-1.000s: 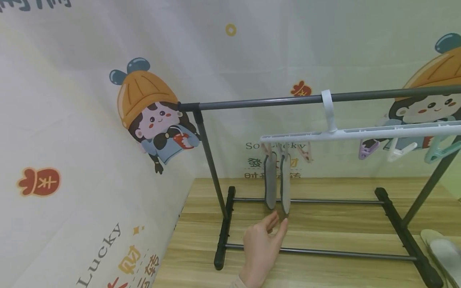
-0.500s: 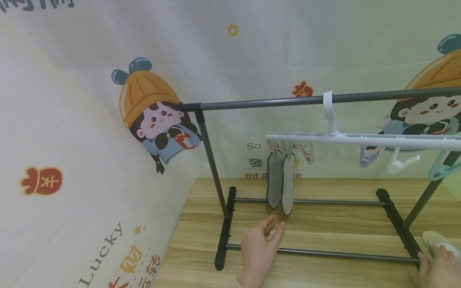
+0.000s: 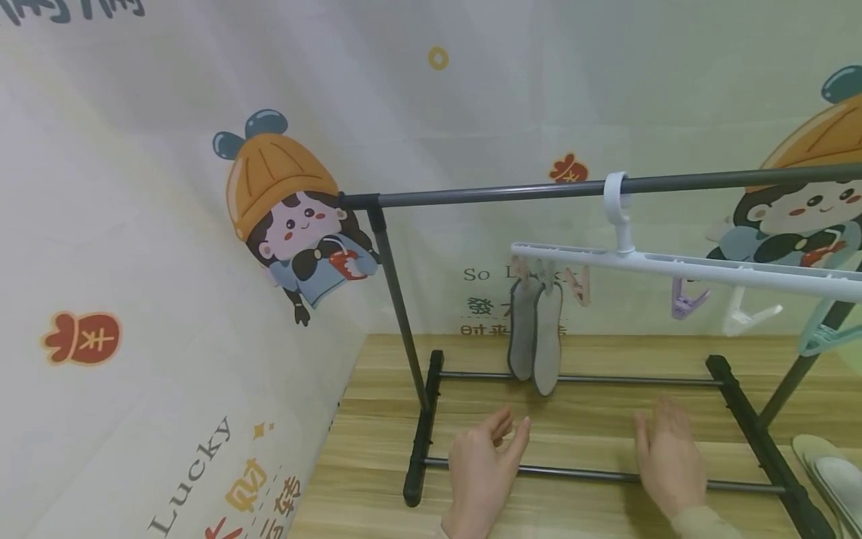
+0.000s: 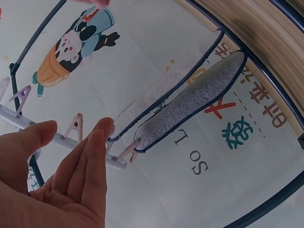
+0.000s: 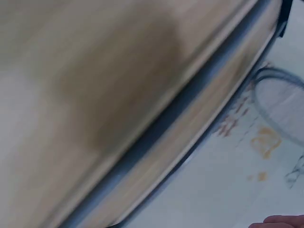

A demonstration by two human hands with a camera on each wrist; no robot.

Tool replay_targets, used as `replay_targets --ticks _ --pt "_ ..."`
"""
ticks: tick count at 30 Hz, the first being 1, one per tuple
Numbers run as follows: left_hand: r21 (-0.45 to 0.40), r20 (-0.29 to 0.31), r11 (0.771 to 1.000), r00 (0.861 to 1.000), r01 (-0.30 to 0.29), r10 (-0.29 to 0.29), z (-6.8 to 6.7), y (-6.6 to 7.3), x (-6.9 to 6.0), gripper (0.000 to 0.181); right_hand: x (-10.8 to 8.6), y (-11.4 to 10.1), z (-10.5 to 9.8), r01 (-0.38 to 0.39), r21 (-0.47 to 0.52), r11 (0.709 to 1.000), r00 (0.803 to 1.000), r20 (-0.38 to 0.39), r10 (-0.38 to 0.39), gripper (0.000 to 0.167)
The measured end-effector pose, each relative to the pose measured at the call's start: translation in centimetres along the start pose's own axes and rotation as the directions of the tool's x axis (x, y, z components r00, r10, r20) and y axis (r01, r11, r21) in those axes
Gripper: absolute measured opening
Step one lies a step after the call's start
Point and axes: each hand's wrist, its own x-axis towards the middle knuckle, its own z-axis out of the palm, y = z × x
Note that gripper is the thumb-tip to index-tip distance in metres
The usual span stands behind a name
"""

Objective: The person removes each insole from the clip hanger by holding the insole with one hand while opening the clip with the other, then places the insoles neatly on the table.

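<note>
Two grey insoles with dark edging, a left one [image 3: 521, 333] and a right one [image 3: 548, 344], hang by clips from a white clip hanger [image 3: 700, 268]. Below them my left hand [image 3: 481, 468] is held with thumb and fingers apart, gripping nothing. In the left wrist view its fingertips overlap the upper end of the nearer insole [image 4: 161, 88]; contact cannot be told. My right hand [image 3: 670, 457], fingers extended and holding nothing, is over the rack's front lower bar. Only a sliver of that hand shows in the blurred right wrist view.
The hanger hooks over the top bar [image 3: 491, 195] of a dark metal rack. Pink [image 3: 579, 287], purple [image 3: 688, 301], white [image 3: 747, 318] and teal [image 3: 824, 337] clips dangle from it. More insoles [image 3: 838, 475] lie at the right on the wooden surface [image 3: 606, 427].
My right hand entered at the lower right near the lying insoles, then moved left. My left hand drew slightly down from the hanging insoles. The hanger swivelled, turning the insoles' faces more toward the head view.
</note>
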Motion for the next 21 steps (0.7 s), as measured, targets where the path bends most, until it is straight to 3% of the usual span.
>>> replay_targets --ticks 5,12,21 --pt "0.0 -0.004 1.0 1.0 0.004 -0.004 0.0 -0.2 -0.1 0.033 1.2 -3.1 1.4 0.125 0.025 0.992 0.991 -0.057 -0.124 0.056" --pt "0.022 -0.03 1.0 0.999 -0.011 0.012 -0.3 -0.4 -0.1 0.033 3.0 -5.9 2.6 0.117 0.027 0.993 0.99 0.07 -0.119 0.069" --pt "0.042 -0.044 0.999 0.999 -0.015 0.016 -0.9 -0.6 -0.1 0.033 5.8 -7.9 4.2 0.115 0.029 0.993 0.988 0.099 -0.117 0.079"
